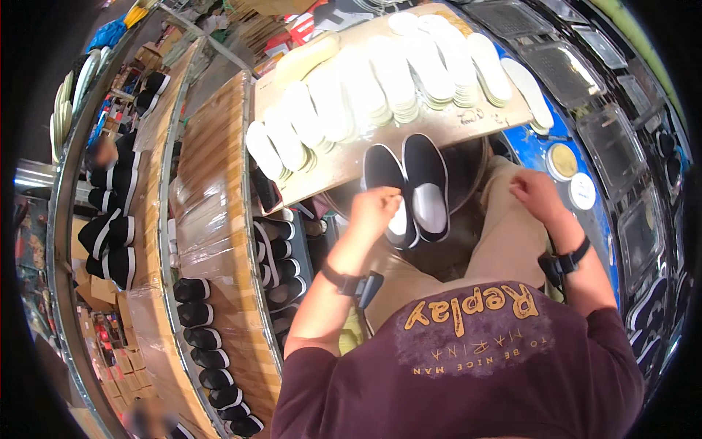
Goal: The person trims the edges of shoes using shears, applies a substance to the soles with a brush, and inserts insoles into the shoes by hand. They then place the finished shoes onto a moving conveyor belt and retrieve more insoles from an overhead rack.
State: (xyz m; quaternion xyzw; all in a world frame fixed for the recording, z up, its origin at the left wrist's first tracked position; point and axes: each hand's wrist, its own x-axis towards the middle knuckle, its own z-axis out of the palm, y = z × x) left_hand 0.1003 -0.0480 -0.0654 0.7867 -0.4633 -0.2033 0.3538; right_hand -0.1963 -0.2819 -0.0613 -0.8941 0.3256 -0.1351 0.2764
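A pair of black slip-on shoes with white sole edges lies in front of me, toes pointing away. Their toes rest on the near edge of the worktable, and their heels reach out over my lap. My left hand (377, 209), fingers curled, is at the opening of the left shoe (383, 167); what the fingers grip, if anything, is hidden. A pale insole shows inside each shoe, most plainly in the right shoe (425, 165). Away from the shoes, my right hand (535, 193) is closed above my right thigh, with nothing visible in it.
Stacks of white insoles (393, 77) line the worktable (333, 162). To the right, two round containers (563, 161) stand on a blue surface, beside racks of clear trays (561, 72). Shelves (217, 175) holding rows of black shoes (196, 314) run along the left.
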